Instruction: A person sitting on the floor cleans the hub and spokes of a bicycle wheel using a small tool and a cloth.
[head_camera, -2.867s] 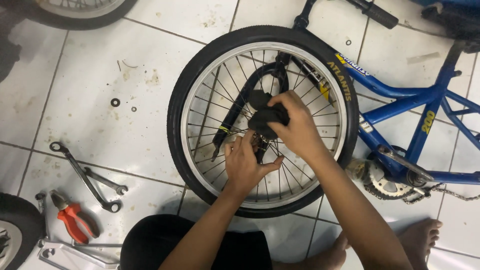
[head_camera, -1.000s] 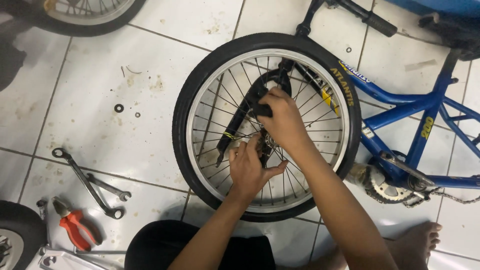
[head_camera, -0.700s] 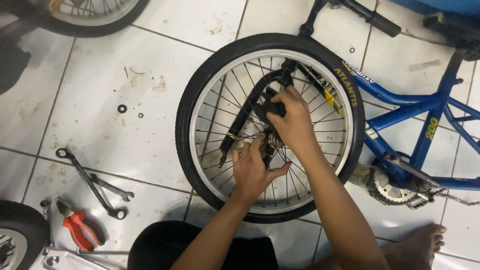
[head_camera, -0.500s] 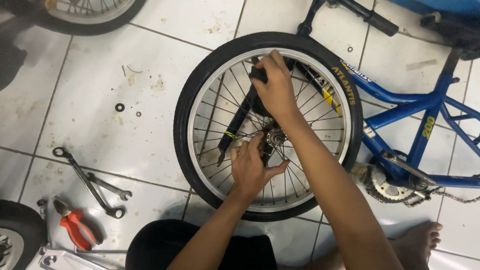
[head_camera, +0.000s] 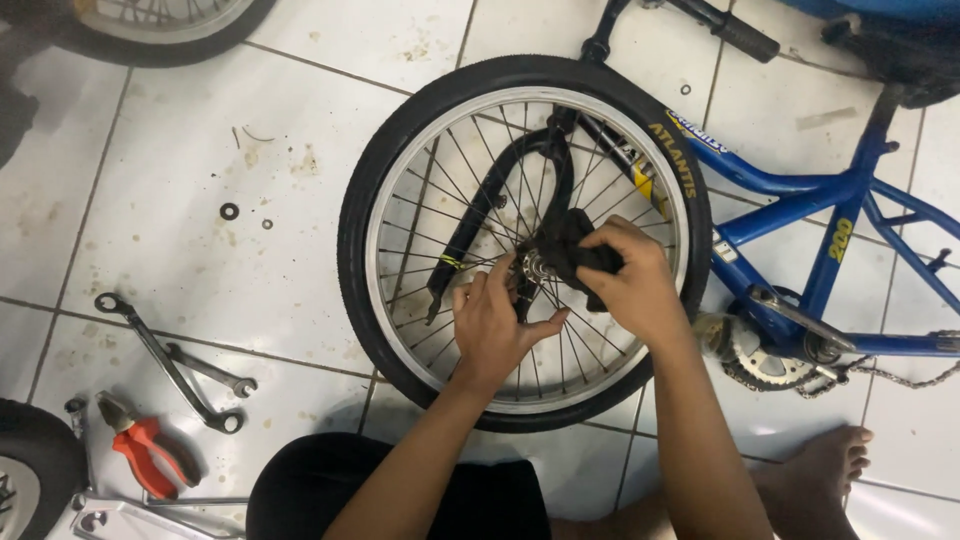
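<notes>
A black-tyred, silver-rimmed spoked bicycle wheel (head_camera: 525, 240) lies flat on the white tiled floor (head_camera: 200, 180), beside the blue bicycle frame (head_camera: 820, 210). The left hand (head_camera: 495, 325) pinches the hub at the wheel's centre, apparently to steady it, while the right hand (head_camera: 630, 280) is closed around a black rag (head_camera: 575, 250) pressed against the hub. Two steel spanners (head_camera: 180, 360) and red-handled pliers (head_camera: 145, 450) lie towards the floor's lower-left corner, within reach.
</notes>
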